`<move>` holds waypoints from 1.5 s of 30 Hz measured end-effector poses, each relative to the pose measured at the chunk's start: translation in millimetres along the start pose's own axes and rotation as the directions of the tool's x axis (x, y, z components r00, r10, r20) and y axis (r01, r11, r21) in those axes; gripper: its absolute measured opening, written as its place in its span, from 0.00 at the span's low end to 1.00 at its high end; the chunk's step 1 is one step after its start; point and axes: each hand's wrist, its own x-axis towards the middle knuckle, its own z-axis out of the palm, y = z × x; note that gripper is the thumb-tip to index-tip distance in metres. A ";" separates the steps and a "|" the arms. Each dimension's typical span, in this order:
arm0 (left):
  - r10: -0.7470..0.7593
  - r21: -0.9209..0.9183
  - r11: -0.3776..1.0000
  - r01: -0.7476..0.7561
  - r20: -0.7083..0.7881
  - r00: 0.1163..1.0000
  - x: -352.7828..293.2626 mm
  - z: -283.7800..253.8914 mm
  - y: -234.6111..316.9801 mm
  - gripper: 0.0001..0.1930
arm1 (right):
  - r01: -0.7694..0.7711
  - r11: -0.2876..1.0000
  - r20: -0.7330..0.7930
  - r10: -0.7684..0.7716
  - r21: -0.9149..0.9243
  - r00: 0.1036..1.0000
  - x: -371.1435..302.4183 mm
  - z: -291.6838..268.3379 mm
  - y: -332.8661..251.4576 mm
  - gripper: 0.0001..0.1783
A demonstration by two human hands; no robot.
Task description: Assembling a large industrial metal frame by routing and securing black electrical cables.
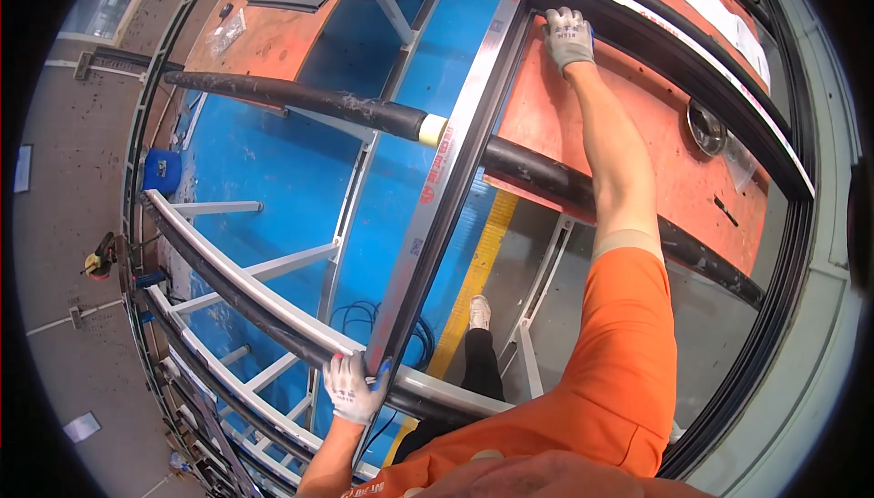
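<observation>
A large dark metal frame (449, 211) with printed protective film lies across the work stand. One long side slants from the top middle down toward me. My left hand (353, 389), in a pale glove with a blue edge, grips the near end of that side, its fingers bent at the edge. With the arm stretched far forward, my right hand (569, 38) in a matching glove closes on the inner edge near the far corner. The undersides of both hands are hidden. Black padded bars (537, 170) run beneath the frame.
Orange-red boards (628, 147) lie under the bars, with a round dark dish (706, 127) and a plastic bag (742, 166) at right. White steel struts (273, 266) stand over a blue floor (273, 161). A blue bucket (162, 171) and coiled cable (364, 316) are at left and below.
</observation>
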 end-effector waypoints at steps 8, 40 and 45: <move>-0.030 -0.024 0.999 0.031 0.035 0.999 4.8 1.5 -2.2 0.23 | 0.036 0.998 -0.004 -0.037 -0.058 0.999 18.7 18.8 16.8 0.09; -0.045 -0.117 0.992 0.048 0.023 0.999 17.7 -7.7 7.3 0.23 | -0.590 0.605 0.546 0.286 0.535 0.787 -50.0 -29.0 -83.2 0.22; -0.050 -0.137 0.989 0.053 0.023 0.998 23.3 -3.5 9.8 0.24 | -0.595 0.619 0.509 0.338 0.513 0.791 -49.6 -9.1 -80.0 0.24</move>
